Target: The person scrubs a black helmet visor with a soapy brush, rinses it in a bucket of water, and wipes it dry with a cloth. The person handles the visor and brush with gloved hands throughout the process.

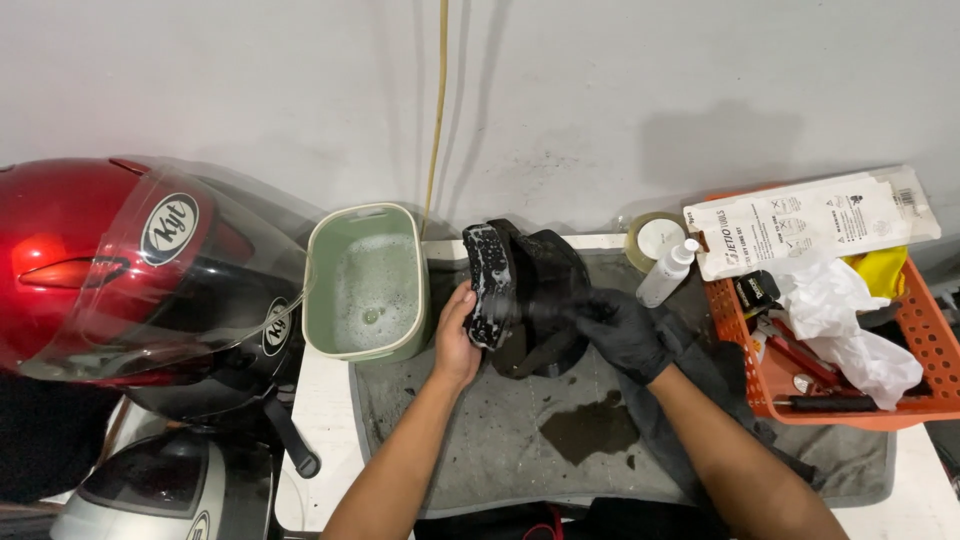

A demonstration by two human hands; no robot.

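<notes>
My bare left hand grips the soapy black helmet pad, gloved right hand clasps its far side; suds on, rinsing left, green tub near left

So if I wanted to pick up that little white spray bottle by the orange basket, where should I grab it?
Probably around the middle of the small white plastic spray bottle, coming from the front, the near side. It leans with its cap toward the orange plastic basket, a tape roll sits behind it and the black-gloved right hand is to its left, so the near side looks freest.
</notes>
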